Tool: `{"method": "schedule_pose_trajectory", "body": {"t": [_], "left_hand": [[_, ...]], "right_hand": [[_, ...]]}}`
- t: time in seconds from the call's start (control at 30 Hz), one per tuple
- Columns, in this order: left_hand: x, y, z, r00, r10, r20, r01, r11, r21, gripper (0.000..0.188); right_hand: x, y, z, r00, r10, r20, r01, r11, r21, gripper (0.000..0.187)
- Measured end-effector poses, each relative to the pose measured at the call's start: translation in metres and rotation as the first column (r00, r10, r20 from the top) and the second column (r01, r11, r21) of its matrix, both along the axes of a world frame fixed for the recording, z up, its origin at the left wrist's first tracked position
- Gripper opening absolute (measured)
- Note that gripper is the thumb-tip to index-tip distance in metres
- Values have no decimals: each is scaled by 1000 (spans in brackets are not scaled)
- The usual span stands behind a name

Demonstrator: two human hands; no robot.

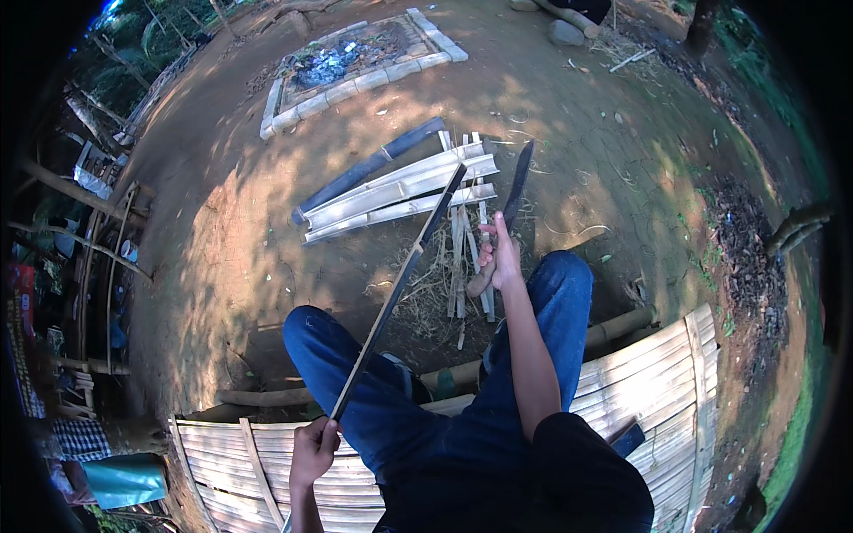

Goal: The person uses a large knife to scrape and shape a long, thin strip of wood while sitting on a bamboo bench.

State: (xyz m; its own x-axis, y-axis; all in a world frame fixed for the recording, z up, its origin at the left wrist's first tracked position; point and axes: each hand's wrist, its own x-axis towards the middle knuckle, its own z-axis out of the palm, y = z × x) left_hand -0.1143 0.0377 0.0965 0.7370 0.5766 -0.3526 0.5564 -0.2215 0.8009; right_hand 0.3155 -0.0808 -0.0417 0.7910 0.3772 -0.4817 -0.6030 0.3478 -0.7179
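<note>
My left hand (314,451) is closed round the lower part of a long, narrow bamboo strip (391,300), dark on one face. The strip slants up and away to the right, passing over my left knee, and its far tip lies in front of the split bamboo. In my right hand (505,256) is a machete (522,182) with a dark blade pointing away from me. Its pale wooden handle (481,282) shows below my fingers, and the thumb stretches along toward the blade. Blade and strip are apart.
Split bamboo halves (400,188), a dark bamboo piece (369,169) and thin slats (460,266) lie on the dirt among shavings (422,298). I sit on a bamboo-slat bench (635,391). Farther off, a brick-edged fire pit (355,93) holds ash. Poles and clutter stand left.
</note>
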Motion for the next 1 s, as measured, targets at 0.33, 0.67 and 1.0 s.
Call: {"method": "schedule_pose_trajectory", "body": {"t": [0.33,0.67,1.0], "left_hand": [[5,4,-13,989,-144,-34,144,989,18,27],[-11,5,-28,975,-175,-135,177,984,7,29],[-15,37,-8,964,-204,-169,197,979,-61,28]], "right_hand": [[5,0,-31,950,-153,271,207,961,-184,59],[-3,6,-45,971,-106,216,179,916,-359,36],[3,-1,-71,910,-235,341,359,858,-367,47]]}}
